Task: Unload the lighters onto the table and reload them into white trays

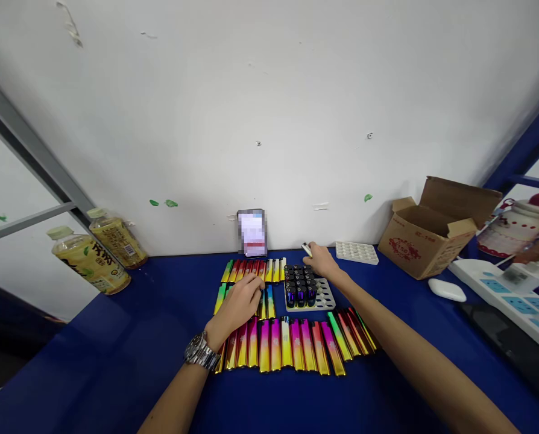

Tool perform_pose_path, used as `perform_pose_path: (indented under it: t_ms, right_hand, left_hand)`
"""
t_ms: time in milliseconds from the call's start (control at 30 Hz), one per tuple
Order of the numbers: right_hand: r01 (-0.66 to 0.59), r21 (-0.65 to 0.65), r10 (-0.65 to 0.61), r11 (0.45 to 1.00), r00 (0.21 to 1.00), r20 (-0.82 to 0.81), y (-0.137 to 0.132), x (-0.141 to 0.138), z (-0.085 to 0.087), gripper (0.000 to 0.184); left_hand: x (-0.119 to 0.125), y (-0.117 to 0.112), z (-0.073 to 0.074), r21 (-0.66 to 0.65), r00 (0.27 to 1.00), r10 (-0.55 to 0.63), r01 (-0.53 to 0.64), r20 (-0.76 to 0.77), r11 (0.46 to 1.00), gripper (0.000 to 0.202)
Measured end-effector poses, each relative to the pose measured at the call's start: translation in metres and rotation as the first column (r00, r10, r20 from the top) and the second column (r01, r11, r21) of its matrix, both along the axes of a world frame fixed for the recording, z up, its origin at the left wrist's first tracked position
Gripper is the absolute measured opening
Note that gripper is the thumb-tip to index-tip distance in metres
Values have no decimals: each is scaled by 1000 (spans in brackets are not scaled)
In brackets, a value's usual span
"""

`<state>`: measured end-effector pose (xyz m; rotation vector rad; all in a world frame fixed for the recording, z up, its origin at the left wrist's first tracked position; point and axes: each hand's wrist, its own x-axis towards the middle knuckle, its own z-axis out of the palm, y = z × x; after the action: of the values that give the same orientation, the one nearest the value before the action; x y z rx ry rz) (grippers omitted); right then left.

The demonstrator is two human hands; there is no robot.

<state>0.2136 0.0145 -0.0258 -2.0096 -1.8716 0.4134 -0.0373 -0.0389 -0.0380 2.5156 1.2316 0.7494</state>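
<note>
Mostly shiny, hard stuff: slim flat lighters (276,345) with a mirror-like metallic finish, a white tray (326,295) punched with round holes, a smooth blue worktop (170,374), a plain cardboard box (414,238). Lighters lie side by side in three rows mid-worktop, fading from pink, red, green or blue down to gold; bottom row fans out at its right end. Dark lighters (300,292) stand upright, packed in the tray's left part, black tops, purple sheen. Right hand (320,260) is beyond the tray, fingers pinched around a slim pale piece (306,249), too small to make out fully. Left hand (240,296) is over the middle row, fingers curled, hiding some lighters; can't tell whether it grips one. Metal watch (201,351) on left wrist. Right forearm crosses above the worktop, just beside the bottom row's right end. Lit phone (252,234) leans on white wall (296,120), screen blurred. Second holed tray (357,252) near the box. Two plastic drink bottles (88,260) far left; white power strip (509,295), small white case (447,290) right.
</note>
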Motion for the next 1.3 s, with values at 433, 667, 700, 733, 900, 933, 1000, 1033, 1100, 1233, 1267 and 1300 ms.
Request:
perform_pose_path:
  t_ms: [433, 667, 700, 733, 900, 933, 1000, 1033, 1100, 1233, 1267, 1300]
  right_hand:
    - [80, 215, 177, 973, 332, -926, -78, 2, -6, 30]
    - [38, 33, 26, 999, 173, -985, -87, -3, -14, 50]
    - [52, 17, 8, 999, 178, -984, -88, -3, -14, 52]
    - [67, -3, -15, 998, 183, -983, -88, -4, -13, 54]
    - [137, -75, -95, 988, 148, -984, -88, -4, -8, 56]
    - [149, -77, -97, 986, 130, -987, -87, -5, -7, 55]
    - [174, -104, -122, 979, 96, -988, -84, -5, -6, 52]
    - [189, -128, -146, 974, 87, -985, -83, -6, -6, 51]
    - [229, -167, -192, 959, 89, -977, -81, -8, -5, 48]
    - [240, -143, -176, 960, 123, -977, -82, -9, -3, 49]
    - [224, -135, -167, 965, 131, -977, -82, -9, -2, 50]
    - [206, -131, -161, 970, 135, -978, -83, -9, -2, 51]
  left_hand:
    - [2, -2, 1, -37, 1000, 3, -2, 28, 999, 24]
    - [23, -16, 7, -111, 991, -34, 49, 133, 993, 22]
    - [26, -19, 7, -122, 990, -42, 59, 138, 991, 22]
    - [30, -21, 8, -134, 990, -49, 67, 136, 989, 22]
    - [38, -27, 8, -146, 991, -57, 74, 118, 987, 20]
    - [38, -27, 8, -138, 992, -56, 72, 116, 988, 19]
    - [39, -27, 7, -128, 992, -56, 71, 112, 989, 18]
    - [39, -27, 7, -127, 992, -57, 71, 110, 989, 18]
    - [39, -27, 7, -132, 993, -56, 70, 108, 989, 19]
    - [39, -27, 7, -150, 992, -55, 71, 109, 986, 20]
    - [39, -28, 7, -156, 993, -53, 70, 109, 985, 20]
    - [39, -28, 7, -163, 993, -52, 69, 107, 984, 20]
